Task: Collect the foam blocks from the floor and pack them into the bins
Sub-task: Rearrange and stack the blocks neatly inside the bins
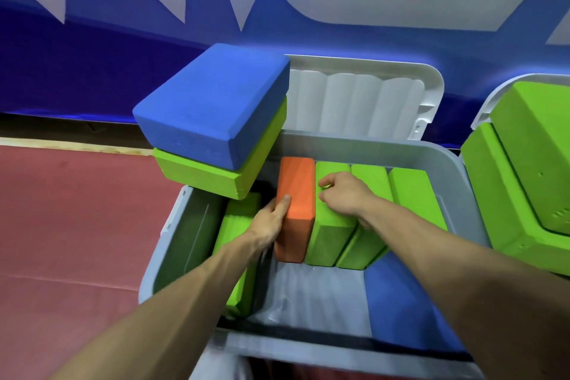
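An orange foam block [296, 194] stands on edge inside the grey bin [444, 163], pressed against a row of green blocks [413, 194]. My left hand [271, 222] grips the orange block from its left side, thumb on top. My right hand [345, 194] rests with curled fingers on the green block [330, 225] next to the orange one. Another green block [237, 225] lies at the bin's left side under my left arm. A blue block [398, 302] lies at the bin's lower right. A blue block [212, 102] stacked on a green one [216, 170] sits on the bin's far left corner.
The bin's white lid [370, 95] stands open against a blue and white wall. A second bin at the right edge holds several green blocks [524, 170]. Red mat floor [77, 225] spreads to the left.
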